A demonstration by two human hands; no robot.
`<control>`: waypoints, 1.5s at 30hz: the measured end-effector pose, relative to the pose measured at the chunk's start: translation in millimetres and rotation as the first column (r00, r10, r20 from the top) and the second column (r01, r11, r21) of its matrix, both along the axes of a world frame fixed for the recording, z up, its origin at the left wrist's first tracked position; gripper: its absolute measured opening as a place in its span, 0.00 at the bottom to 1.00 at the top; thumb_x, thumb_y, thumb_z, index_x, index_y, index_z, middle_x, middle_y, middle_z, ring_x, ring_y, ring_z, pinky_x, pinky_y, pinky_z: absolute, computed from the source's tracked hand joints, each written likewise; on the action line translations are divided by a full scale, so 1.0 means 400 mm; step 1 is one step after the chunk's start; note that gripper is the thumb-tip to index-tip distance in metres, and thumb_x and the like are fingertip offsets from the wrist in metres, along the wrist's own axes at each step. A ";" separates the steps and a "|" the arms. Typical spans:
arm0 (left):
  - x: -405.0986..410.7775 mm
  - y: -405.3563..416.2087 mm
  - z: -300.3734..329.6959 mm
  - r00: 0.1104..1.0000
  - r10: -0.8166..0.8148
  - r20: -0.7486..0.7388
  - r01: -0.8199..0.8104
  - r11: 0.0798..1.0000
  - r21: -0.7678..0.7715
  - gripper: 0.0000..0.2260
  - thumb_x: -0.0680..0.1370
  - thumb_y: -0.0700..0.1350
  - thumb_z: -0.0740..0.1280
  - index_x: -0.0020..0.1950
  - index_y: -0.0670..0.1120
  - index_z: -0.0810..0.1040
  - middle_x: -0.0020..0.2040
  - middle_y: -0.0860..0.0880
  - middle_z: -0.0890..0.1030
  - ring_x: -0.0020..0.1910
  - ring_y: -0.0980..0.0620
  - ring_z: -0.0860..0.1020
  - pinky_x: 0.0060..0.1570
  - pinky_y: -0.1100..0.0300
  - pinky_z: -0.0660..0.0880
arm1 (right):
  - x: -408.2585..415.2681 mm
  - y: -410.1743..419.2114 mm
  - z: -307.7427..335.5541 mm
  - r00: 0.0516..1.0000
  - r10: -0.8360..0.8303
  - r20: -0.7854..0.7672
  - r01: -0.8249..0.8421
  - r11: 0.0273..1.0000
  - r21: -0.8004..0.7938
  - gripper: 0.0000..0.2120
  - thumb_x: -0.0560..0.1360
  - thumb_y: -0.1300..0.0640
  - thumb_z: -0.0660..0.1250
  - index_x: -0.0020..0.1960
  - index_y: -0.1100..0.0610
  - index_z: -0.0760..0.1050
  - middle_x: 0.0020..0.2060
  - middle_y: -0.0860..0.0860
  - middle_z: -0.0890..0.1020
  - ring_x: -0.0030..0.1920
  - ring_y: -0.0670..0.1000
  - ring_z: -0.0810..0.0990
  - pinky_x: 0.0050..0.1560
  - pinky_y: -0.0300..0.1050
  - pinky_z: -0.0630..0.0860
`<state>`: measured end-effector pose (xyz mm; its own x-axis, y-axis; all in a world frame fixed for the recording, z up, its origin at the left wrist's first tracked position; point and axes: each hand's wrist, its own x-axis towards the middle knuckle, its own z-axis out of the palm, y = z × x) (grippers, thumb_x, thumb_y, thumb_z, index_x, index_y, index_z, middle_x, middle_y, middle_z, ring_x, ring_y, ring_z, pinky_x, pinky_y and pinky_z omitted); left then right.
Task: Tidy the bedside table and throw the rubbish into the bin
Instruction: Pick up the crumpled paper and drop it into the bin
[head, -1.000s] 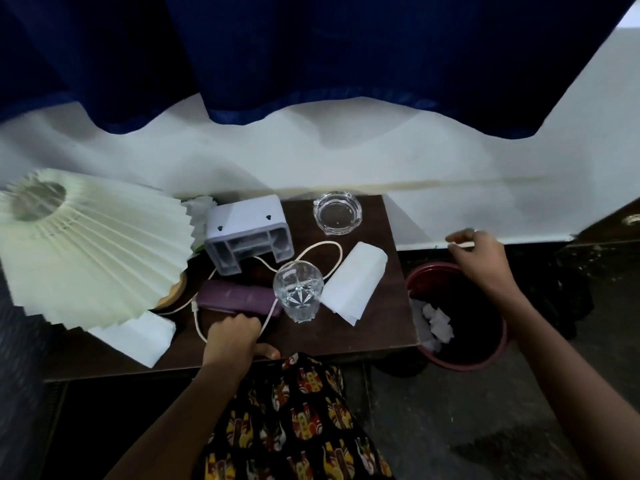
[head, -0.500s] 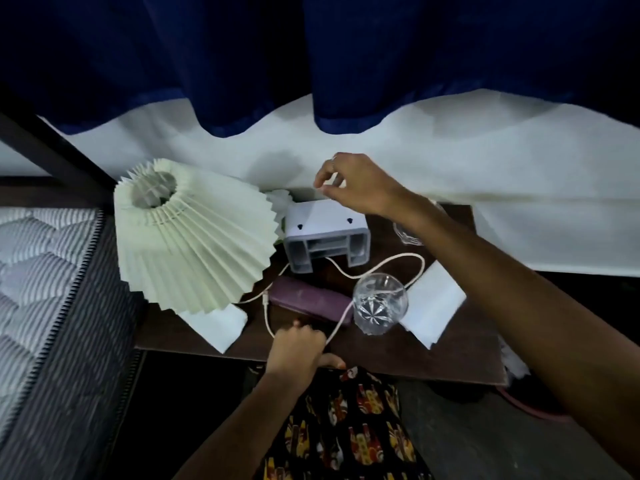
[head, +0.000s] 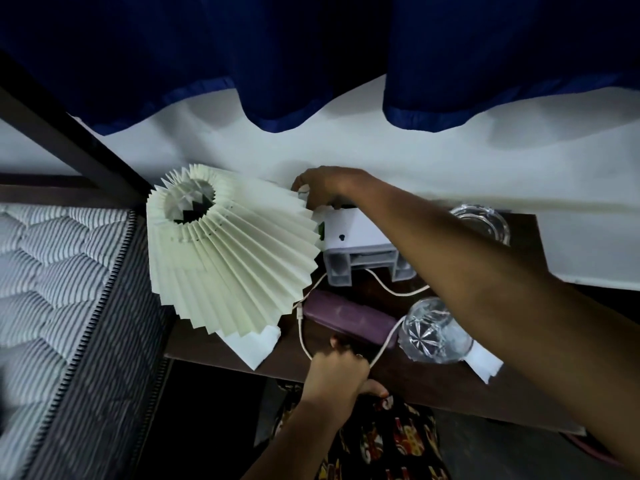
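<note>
Your right forearm (head: 485,271) covers part of the ashtray (head: 481,220) and the glass (head: 433,332). Whatever your right hand (head: 325,187) is pinching behind the lampshade (head: 221,261) is too hidden to tell, and the bin isn't clearly visible at the bottom right edge.

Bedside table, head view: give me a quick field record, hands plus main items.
left hand: at the table's front edge, fingers curled round the white cable
right hand: reached to the back, behind the white box; what it pinches cannot be made out
lamp shade: pleated, cream, tilted, at the table's left end
glass: cut pattern, upright, near the front, beside the purple case
ashtray: clear, back right corner
bedside table: dark wood
</note>
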<state>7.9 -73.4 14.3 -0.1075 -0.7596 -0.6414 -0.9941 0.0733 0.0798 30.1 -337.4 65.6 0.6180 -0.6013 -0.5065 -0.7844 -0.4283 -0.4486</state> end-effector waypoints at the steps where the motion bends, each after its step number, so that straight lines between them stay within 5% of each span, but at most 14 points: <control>1: -0.001 0.000 0.001 1.000 0.003 -0.006 -0.003 1.000 0.009 0.27 0.75 0.62 0.61 0.55 0.38 0.77 0.58 0.40 0.78 0.58 0.41 0.76 0.54 0.52 0.70 | 0.007 0.006 0.000 0.999 0.006 -0.032 -0.006 1.000 0.000 0.28 0.72 0.58 0.70 0.70 0.53 0.66 0.58 0.53 0.73 0.49 0.55 0.77 0.45 0.47 0.78; 4: 0.001 0.000 0.006 1.000 0.010 -0.017 -0.009 1.000 0.019 0.27 0.76 0.61 0.60 0.57 0.38 0.77 0.59 0.40 0.78 0.59 0.41 0.75 0.55 0.52 0.70 | 0.031 0.016 -0.019 0.995 0.052 -0.090 -0.059 0.995 -0.078 0.18 0.72 0.62 0.69 0.60 0.61 0.73 0.53 0.56 0.79 0.44 0.55 0.78 0.35 0.44 0.75; 8: 0.001 0.000 0.012 1.000 0.015 -0.020 -0.014 0.999 0.041 0.27 0.76 0.61 0.59 0.58 0.38 0.76 0.59 0.39 0.77 0.60 0.40 0.75 0.56 0.52 0.70 | 0.045 0.016 -0.043 0.999 0.044 -0.027 -0.048 0.989 -0.140 0.03 0.70 0.65 0.68 0.41 0.62 0.74 0.46 0.60 0.81 0.44 0.57 0.80 0.35 0.44 0.73; 12: 0.002 0.002 0.012 1.000 0.001 -0.026 0.000 1.000 0.017 0.27 0.76 0.61 0.60 0.57 0.38 0.77 0.59 0.39 0.77 0.59 0.40 0.75 0.55 0.52 0.70 | 0.017 0.000 -0.013 0.990 -0.074 0.118 0.092 0.984 -0.154 0.08 0.72 0.66 0.66 0.51 0.64 0.77 0.49 0.58 0.78 0.37 0.57 0.79 0.39 0.48 0.78; 16: 0.001 0.005 0.011 1.000 -0.002 -0.021 0.003 1.000 0.009 0.26 0.76 0.61 0.60 0.57 0.38 0.76 0.59 0.39 0.78 0.58 0.40 0.76 0.54 0.51 0.70 | -0.043 -0.021 0.060 0.951 -0.133 0.279 0.206 0.946 -0.251 0.09 0.74 0.66 0.64 0.53 0.61 0.78 0.45 0.55 0.78 0.32 0.50 0.78 0.31 0.37 0.75; 19: 0.001 0.004 0.014 1.000 -0.012 -0.017 0.012 1.000 0.005 0.27 0.76 0.61 0.60 0.57 0.38 0.76 0.59 0.39 0.77 0.58 0.40 0.75 0.54 0.51 0.70 | -0.113 -0.022 0.109 0.908 -0.132 0.397 0.292 0.879 -0.376 0.11 0.73 0.65 0.62 0.53 0.59 0.78 0.50 0.58 0.81 0.43 0.55 0.81 0.44 0.41 0.78; 23: -0.003 0.005 0.021 1.000 -0.011 0.005 0.011 1.000 -0.012 0.26 0.75 0.62 0.61 0.57 0.39 0.76 0.59 0.40 0.78 0.59 0.41 0.75 0.54 0.52 0.69 | -0.244 0.019 0.143 0.848 -0.222 0.481 0.424 0.830 -0.364 0.10 0.75 0.61 0.57 0.53 0.61 0.75 0.37 0.55 0.75 0.32 0.47 0.71 0.28 0.36 0.68; 27: -0.012 0.011 0.031 0.999 -0.019 0.043 0.021 0.998 -0.058 0.25 0.73 0.62 0.63 0.55 0.41 0.76 0.58 0.42 0.79 0.58 0.42 0.76 0.53 0.53 0.70 | -0.412 0.126 0.193 0.844 -0.103 0.526 0.433 0.709 -0.556 0.13 0.75 0.67 0.59 0.54 0.62 0.80 0.50 0.60 0.82 0.50 0.57 0.79 0.50 0.37 0.67; 30: -0.019 0.012 0.040 0.997 -0.028 0.071 0.034 0.995 -0.091 0.25 0.72 0.63 0.65 0.55 0.42 0.77 0.57 0.43 0.79 0.57 0.43 0.77 0.52 0.54 0.71 | -0.569 0.217 0.194 0.815 -0.103 0.570 0.459 0.716 -0.526 0.16 0.71 0.74 0.60 0.47 0.61 0.83 0.47 0.59 0.83 0.48 0.55 0.81 0.52 0.35 0.70; 35: -0.020 0.010 0.042 0.994 -0.012 0.109 0.026 0.992 -0.125 0.25 0.71 0.64 0.66 0.55 0.43 0.76 0.56 0.44 0.79 0.56 0.44 0.78 0.50 0.54 0.71 | -0.833 0.357 0.144 0.697 -0.424 0.577 0.709 0.527 -0.469 0.16 0.67 0.76 0.59 0.42 0.63 0.83 0.48 0.59 0.82 0.45 0.53 0.80 0.46 0.30 0.69; 38: -0.025 0.014 0.041 0.991 -0.017 0.130 0.037 0.989 -0.146 0.26 0.70 0.65 0.66 0.54 0.44 0.76 0.55 0.45 0.80 0.55 0.45 0.78 0.49 0.54 0.72 | -0.969 0.423 0.064 0.538 -0.684 0.492 0.836 0.359 -0.416 0.15 0.67 0.64 0.58 0.43 0.64 0.83 0.45 0.63 0.83 0.42 0.59 0.80 0.44 0.40 0.70; 42: -0.033 0.009 0.037 0.985 -0.034 0.167 0.060 0.986 -0.155 0.28 0.69 0.67 0.65 0.54 0.44 0.75 0.55 0.45 0.79 0.56 0.46 0.78 0.50 0.55 0.71 | -1.077 0.492 -0.074 0.439 -0.851 0.290 0.880 0.341 -0.331 0.17 0.67 0.57 0.60 0.31 0.70 0.76 0.29 0.67 0.77 0.35 0.59 0.79 0.39 0.46 0.71; 45: -0.037 0.006 0.032 0.982 -0.038 0.185 0.068 0.985 -0.158 0.28 0.69 0.67 0.65 0.52 0.44 0.75 0.54 0.46 0.80 0.55 0.46 0.78 0.48 0.56 0.70 | -1.105 0.521 -0.176 0.398 -0.898 0.189 0.898 0.338 -0.283 0.19 0.70 0.64 0.64 0.22 0.63 0.64 0.24 0.61 0.70 0.31 0.55 0.74 0.37 0.44 0.66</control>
<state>-6.7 -70.9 27.1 -0.0440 -0.8517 -0.5222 -0.9853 0.1235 -0.1184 -412.0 -129.0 -4.7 -0.3900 -0.9011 -0.1897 -0.7818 0.4329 -0.4487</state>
